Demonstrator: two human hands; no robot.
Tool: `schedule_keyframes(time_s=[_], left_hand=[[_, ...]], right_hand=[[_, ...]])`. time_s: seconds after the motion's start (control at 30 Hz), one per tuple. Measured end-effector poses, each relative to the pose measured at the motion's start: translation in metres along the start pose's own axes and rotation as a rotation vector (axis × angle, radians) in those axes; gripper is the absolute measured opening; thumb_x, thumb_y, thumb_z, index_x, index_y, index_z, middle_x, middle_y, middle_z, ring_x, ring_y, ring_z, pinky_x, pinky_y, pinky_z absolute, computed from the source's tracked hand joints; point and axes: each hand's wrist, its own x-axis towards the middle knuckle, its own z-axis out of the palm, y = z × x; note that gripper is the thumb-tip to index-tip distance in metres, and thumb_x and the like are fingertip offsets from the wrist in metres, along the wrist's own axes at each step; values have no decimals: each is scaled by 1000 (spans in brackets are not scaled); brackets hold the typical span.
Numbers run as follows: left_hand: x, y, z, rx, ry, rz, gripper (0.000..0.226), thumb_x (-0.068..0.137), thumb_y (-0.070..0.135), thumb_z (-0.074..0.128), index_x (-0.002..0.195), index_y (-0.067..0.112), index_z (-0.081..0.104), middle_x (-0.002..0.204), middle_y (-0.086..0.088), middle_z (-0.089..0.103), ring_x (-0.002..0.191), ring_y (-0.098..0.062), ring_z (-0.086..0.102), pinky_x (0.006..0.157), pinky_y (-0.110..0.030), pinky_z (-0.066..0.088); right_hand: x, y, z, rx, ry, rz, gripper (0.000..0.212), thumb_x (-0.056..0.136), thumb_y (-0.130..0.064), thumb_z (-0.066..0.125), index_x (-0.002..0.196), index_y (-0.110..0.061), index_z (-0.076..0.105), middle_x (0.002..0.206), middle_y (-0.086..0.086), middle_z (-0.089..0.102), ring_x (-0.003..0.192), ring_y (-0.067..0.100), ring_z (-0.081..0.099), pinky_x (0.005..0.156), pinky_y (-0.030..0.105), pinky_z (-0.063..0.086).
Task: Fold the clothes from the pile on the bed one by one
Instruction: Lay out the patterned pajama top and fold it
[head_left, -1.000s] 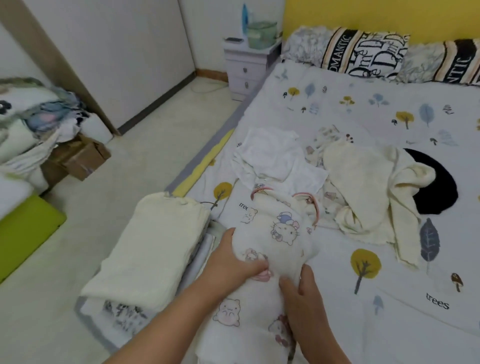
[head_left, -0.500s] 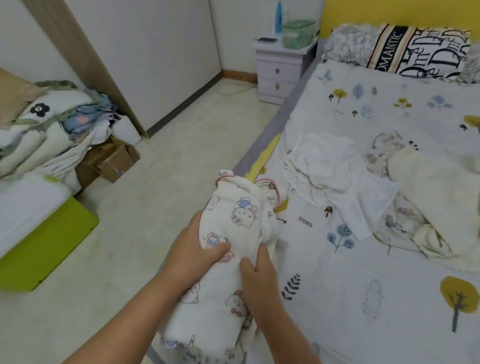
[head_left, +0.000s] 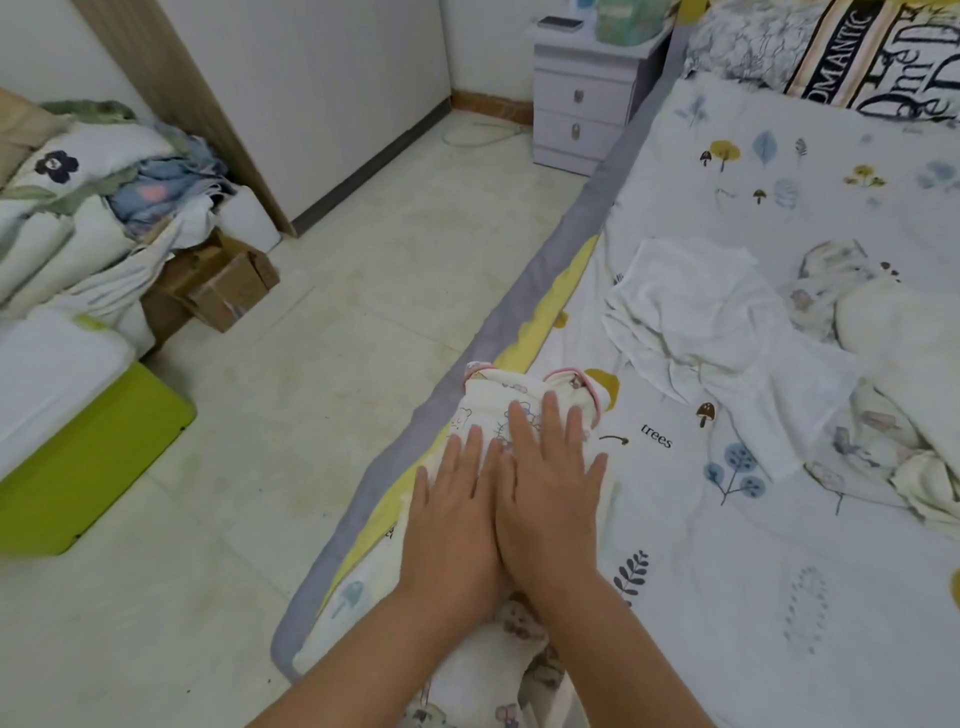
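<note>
Cartoon-print garment (head_left: 498, 395), one, lies folded at the bed (head_left: 727, 597) edge under two flat hands: left hand (head_left: 457, 512) and right hand (head_left: 550, 493) press it side by side, fingers straight and slightly spread. Beyond the right hand lie one white cloth (head_left: 696, 317) and one cream garment (head_left: 904, 338)

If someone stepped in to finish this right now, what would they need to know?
Left hand and right hand: both flat, fingers straight, pressing on the cartoon-print garment, no grip on it.
That garment lies folded at the near edge of the bed.
Left to fold: the white garment and the cream garment, both loose further up the bed.
</note>
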Motion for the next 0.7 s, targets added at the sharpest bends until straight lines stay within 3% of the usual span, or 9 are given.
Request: schedule_keyframes(time_s=[0.03, 0.13, 0.17, 0.3, 0.47, 0.53, 0.6, 0.67, 0.7], left_hand=[[1, 2, 5, 60, 27, 17, 71, 94, 48, 30, 135, 33, -25, 148, 3, -27, 136, -18, -26, 116, -39, -6], [-8, 6, 16, 44, 35, 57, 57, 86, 29, 29, 137, 9, 46, 143, -11, 42, 132, -25, 41, 112, -41, 14], [-10, 3, 23, 41, 43, 81, 59, 84, 29, 29, 134, 2, 49, 139, -10, 48, 127, -24, 48, 109, -39, 13], [-13, -14, 47, 54, 118, 113, 51, 97, 26, 7, 145, 9, 4, 152, -6, 27, 141, -19, 17, 110, -39, 11], [-9, -16, 48, 117, 57, 52, 53, 96, 30, -8, 145, 12, -3, 148, -8, 31, 140, -19, 8, 109, -40, 11], [-10, -13, 44, 114, 39, 50, 58, 95, 30, -10, 146, 7, 3, 148, -7, 32, 140, -18, 7, 109, -40, 10], [-10, -9, 35, 100, 19, 60, 67, 96, 29, -7, 142, 0, 32, 142, -8, 43, 138, -20, 30, 108, -39, 12], [-11, -6, 21, 91, 12, 87, 58, 98, 27, 9, 131, 6, 52, 138, -9, 49, 128, -24, 48, 109, -39, 18], [-11, -7, 15, 74, -7, 101, 53, 95, 29, 19, 134, 8, 49, 144, -8, 42, 131, -23, 44, 111, -40, 19]], right_hand=[[4, 8, 7, -63, -86, 17, 50, 101, -36, 16, 149, -36, 0, 156, -9, -17, 143, 13, -19, 114, 45, -9], [-2, 39, 29, -83, -222, 51, 52, 102, -36, 14, 141, -40, -20, 154, -11, -24, 142, 14, -22, 115, 47, -5], [-6, 46, 36, -50, -224, 52, 53, 102, -36, 14, 137, -41, -25, 152, -13, -27, 140, 13, -25, 116, 46, -5], [-11, 53, 59, 13, -179, 19, 56, 101, -36, 16, 131, -43, -31, 136, -25, -41, 129, 4, -38, 115, 41, -12], [-7, 56, 65, 16, -192, 27, 56, 101, -36, 17, 131, -40, -31, 136, -22, -41, 129, 4, -36, 115, 40, -11], [-7, 54, 60, 23, -206, 27, 56, 101, -36, 17, 132, -39, -30, 138, -20, -38, 130, 5, -34, 116, 40, -10], [-7, 51, 53, 34, -209, 15, 57, 101, -36, 20, 133, -39, -28, 141, -19, -34, 131, 5, -32, 116, 41, -8], [-7, 49, 43, 29, -217, -9, 59, 101, -35, 23, 138, -37, -23, 147, -15, -29, 134, 7, -29, 117, 41, -4], [-7, 49, 38, 14, -226, -24, 59, 101, -35, 25, 142, -35, -17, 151, -12, -24, 138, 10, -25, 118, 40, 0]])
